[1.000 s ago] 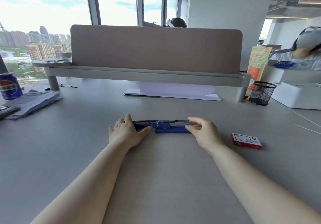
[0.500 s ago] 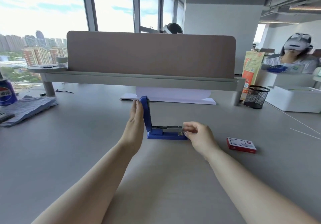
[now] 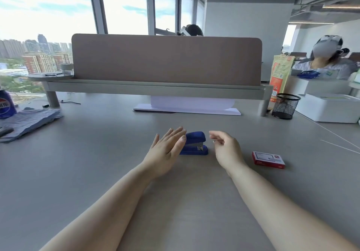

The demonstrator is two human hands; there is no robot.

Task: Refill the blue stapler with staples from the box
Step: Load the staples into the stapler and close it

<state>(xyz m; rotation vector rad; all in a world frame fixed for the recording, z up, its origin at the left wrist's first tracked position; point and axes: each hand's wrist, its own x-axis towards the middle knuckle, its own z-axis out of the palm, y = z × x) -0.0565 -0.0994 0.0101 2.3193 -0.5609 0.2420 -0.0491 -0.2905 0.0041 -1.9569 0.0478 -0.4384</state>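
Grey desk (image 3: 97,172): stapler (image 3: 194,145) between open left hand (image 3: 165,149) and loosely curled, empty right hand (image 3: 226,149); box (image 3: 268,159) rightward.

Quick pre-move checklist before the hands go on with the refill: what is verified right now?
1. Blue stapler lid shut, flat on the desk: ok.
2. Left hand open, holding nothing: ok.
3. Right hand free: cannot tell; something small glints at its fingertips.
4. Staples loaded inside: cannot tell.
5. Red staple box beside the right hand, closed: ok.
6. Desk bare between hands and box: ok.
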